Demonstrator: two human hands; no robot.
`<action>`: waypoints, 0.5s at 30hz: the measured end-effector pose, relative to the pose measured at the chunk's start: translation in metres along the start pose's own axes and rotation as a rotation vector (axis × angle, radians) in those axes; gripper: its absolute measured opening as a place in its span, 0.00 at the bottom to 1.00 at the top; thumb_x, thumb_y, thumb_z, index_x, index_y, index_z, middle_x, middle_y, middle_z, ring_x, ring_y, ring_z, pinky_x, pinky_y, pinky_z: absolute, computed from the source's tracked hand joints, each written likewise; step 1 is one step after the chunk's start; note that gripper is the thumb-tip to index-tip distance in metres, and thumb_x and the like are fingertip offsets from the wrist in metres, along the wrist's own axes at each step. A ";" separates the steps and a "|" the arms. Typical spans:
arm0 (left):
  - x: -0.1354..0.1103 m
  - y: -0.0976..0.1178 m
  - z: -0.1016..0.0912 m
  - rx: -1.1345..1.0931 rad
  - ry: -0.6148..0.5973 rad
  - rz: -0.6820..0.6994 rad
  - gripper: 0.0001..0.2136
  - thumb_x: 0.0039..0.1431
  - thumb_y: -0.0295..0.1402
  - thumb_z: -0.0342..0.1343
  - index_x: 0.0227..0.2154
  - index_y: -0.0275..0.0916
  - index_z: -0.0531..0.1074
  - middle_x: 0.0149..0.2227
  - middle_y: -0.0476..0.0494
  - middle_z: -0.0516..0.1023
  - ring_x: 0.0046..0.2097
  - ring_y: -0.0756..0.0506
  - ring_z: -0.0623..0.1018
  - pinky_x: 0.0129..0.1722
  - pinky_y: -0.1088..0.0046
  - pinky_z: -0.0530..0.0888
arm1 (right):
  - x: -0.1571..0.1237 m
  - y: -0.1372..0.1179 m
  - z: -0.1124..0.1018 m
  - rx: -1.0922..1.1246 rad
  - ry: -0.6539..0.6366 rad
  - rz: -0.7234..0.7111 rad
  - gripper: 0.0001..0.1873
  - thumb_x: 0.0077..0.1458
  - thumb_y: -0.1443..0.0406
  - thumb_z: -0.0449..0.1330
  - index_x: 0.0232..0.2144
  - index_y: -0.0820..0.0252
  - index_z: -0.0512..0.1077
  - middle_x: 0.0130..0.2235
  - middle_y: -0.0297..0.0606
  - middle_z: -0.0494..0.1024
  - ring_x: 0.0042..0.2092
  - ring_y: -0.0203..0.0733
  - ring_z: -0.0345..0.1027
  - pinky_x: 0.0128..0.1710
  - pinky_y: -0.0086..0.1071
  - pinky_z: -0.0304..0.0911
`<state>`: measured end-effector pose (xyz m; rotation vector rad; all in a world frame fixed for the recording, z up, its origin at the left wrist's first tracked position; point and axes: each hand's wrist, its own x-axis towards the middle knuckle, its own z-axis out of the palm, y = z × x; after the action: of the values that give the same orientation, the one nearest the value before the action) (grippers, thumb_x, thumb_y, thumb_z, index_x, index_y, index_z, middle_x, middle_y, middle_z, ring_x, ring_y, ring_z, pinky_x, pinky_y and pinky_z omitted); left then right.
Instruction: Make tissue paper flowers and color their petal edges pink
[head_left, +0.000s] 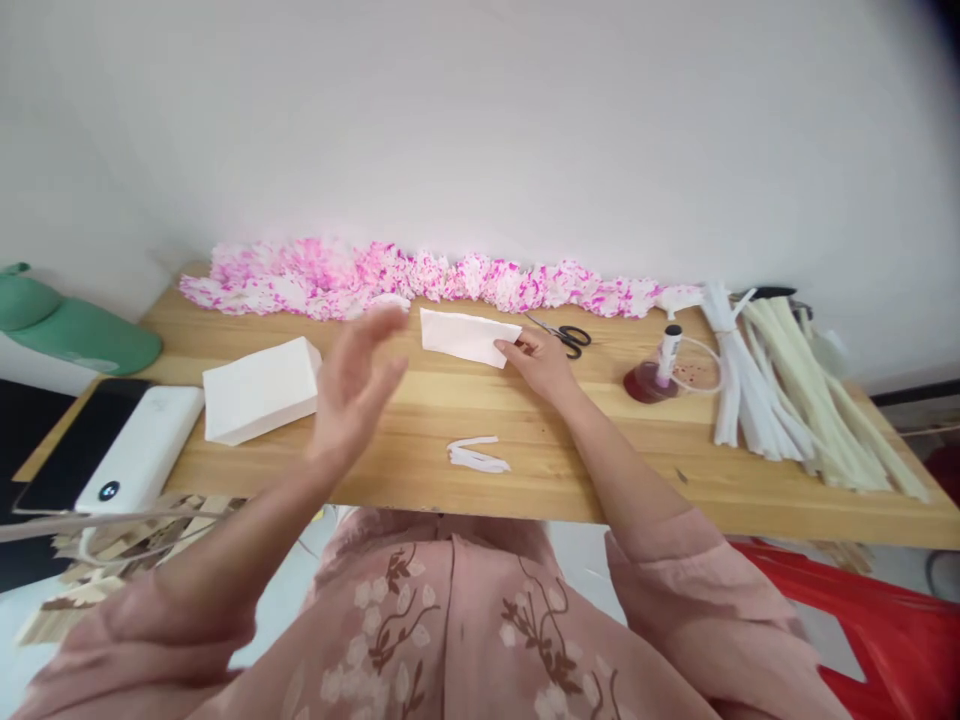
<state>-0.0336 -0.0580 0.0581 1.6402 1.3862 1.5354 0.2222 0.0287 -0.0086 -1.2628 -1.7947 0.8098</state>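
My right hand [541, 362] pinches the right end of a folded strip of white tissue paper [463, 336] above the wooden table. To the left, my left hand [361, 375] is raised with its fingers apart, slightly blurred, holding nothing. Beside it lies a white block-shaped stack of paper [259, 392]. Black-handled scissors [571, 338] lie just behind my right hand, their blades partly covered. Nearer me on the wood is a little bunch of thin white paper strips [478, 455].
Pink-and-white paper flowers [390, 275] line the wall. Rightward are a bottle of dark red liquid [651, 382], a marker [669, 352], white stems [739, 390] and pale yellow stems [817, 390]. A green bottle [90, 330], power bank [141, 448] and phone [86, 430] lie left.
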 end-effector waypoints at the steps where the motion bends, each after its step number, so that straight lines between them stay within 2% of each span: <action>1: -0.018 0.016 -0.007 -0.038 -0.055 -0.060 0.21 0.62 0.46 0.59 0.56 0.49 0.72 0.58 0.43 0.75 0.60 0.39 0.73 0.60 0.60 0.69 | 0.000 0.000 0.000 0.002 -0.005 0.002 0.17 0.54 0.52 0.60 0.28 0.59 0.76 0.29 0.35 0.75 0.31 0.40 0.65 0.33 0.33 0.59; 2: -0.039 0.028 -0.014 -0.074 -0.193 -0.152 0.15 0.63 0.45 0.58 0.50 0.50 0.77 0.51 0.43 0.79 0.55 0.39 0.76 0.56 0.60 0.72 | -0.001 -0.001 0.000 0.002 -0.011 0.006 0.17 0.54 0.52 0.60 0.28 0.59 0.77 0.29 0.35 0.75 0.32 0.40 0.66 0.33 0.33 0.59; 3: -0.061 0.036 -0.021 -0.119 -0.397 -0.257 0.12 0.63 0.45 0.57 0.44 0.49 0.80 0.45 0.43 0.82 0.50 0.39 0.79 0.53 0.61 0.74 | -0.001 -0.001 0.000 -0.004 -0.016 0.009 0.17 0.54 0.52 0.60 0.28 0.59 0.77 0.29 0.35 0.75 0.32 0.40 0.66 0.33 0.33 0.59; 4: -0.083 0.039 -0.028 -0.170 -0.612 -0.370 0.13 0.62 0.46 0.57 0.41 0.49 0.82 0.42 0.42 0.83 0.47 0.38 0.80 0.50 0.60 0.76 | -0.001 -0.001 0.000 -0.013 -0.020 0.009 0.17 0.54 0.52 0.61 0.28 0.59 0.77 0.29 0.36 0.76 0.31 0.40 0.66 0.32 0.33 0.59; 5: -0.105 0.037 -0.035 -0.203 -0.764 -0.488 0.14 0.61 0.47 0.57 0.41 0.48 0.82 0.43 0.41 0.83 0.47 0.37 0.80 0.50 0.59 0.76 | -0.001 -0.001 -0.001 -0.019 -0.022 0.004 0.17 0.54 0.52 0.61 0.28 0.59 0.77 0.29 0.36 0.76 0.31 0.40 0.66 0.32 0.33 0.58; 6: -0.126 0.029 -0.042 -0.211 -0.795 -0.588 0.15 0.60 0.48 0.57 0.41 0.48 0.83 0.44 0.40 0.83 0.49 0.36 0.80 0.52 0.59 0.75 | -0.001 -0.001 0.000 -0.021 -0.024 -0.004 0.17 0.55 0.52 0.61 0.28 0.59 0.77 0.29 0.36 0.77 0.32 0.40 0.67 0.32 0.33 0.59; 7: -0.147 0.018 -0.050 -0.190 -0.731 -0.656 0.16 0.59 0.50 0.56 0.39 0.48 0.83 0.45 0.41 0.83 0.50 0.36 0.79 0.53 0.59 0.74 | -0.001 -0.001 0.000 -0.020 -0.023 -0.013 0.16 0.55 0.52 0.61 0.29 0.59 0.78 0.30 0.36 0.77 0.32 0.40 0.67 0.32 0.33 0.59; 9: -0.188 -0.012 -0.068 0.003 -0.455 -0.836 0.18 0.57 0.53 0.55 0.36 0.47 0.83 0.45 0.42 0.83 0.50 0.35 0.79 0.54 0.59 0.72 | -0.001 0.001 0.001 -0.015 -0.017 -0.015 0.16 0.55 0.53 0.61 0.29 0.59 0.78 0.29 0.36 0.77 0.31 0.40 0.66 0.32 0.33 0.59; 12: -0.244 -0.053 -0.101 0.272 -0.140 -0.956 0.22 0.51 0.58 0.55 0.23 0.43 0.76 0.27 0.44 0.78 0.37 0.36 0.78 0.42 0.61 0.74 | -0.001 0.002 0.002 -0.011 -0.015 -0.007 0.15 0.54 0.54 0.61 0.29 0.60 0.78 0.29 0.35 0.77 0.30 0.39 0.66 0.31 0.33 0.58; 13: -0.259 -0.063 -0.112 0.329 -0.106 -0.995 0.23 0.50 0.58 0.54 0.20 0.43 0.73 0.23 0.46 0.74 0.32 0.38 0.76 0.37 0.62 0.73 | -0.001 0.002 0.002 -0.009 -0.014 -0.009 0.15 0.54 0.55 0.61 0.29 0.60 0.78 0.29 0.36 0.77 0.30 0.39 0.66 0.31 0.33 0.58; 15: -0.280 -0.074 -0.130 0.419 -0.115 -1.066 0.22 0.49 0.57 0.55 0.17 0.44 0.67 0.18 0.50 0.68 0.28 0.40 0.73 0.32 0.64 0.70 | -0.001 0.003 0.001 0.000 -0.009 -0.013 0.14 0.53 0.55 0.61 0.30 0.60 0.79 0.30 0.36 0.79 0.31 0.40 0.68 0.32 0.33 0.59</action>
<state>-0.1360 -0.3172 -0.0942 0.8299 2.0944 0.5413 0.2225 0.0288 -0.0119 -1.2477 -1.8079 0.8093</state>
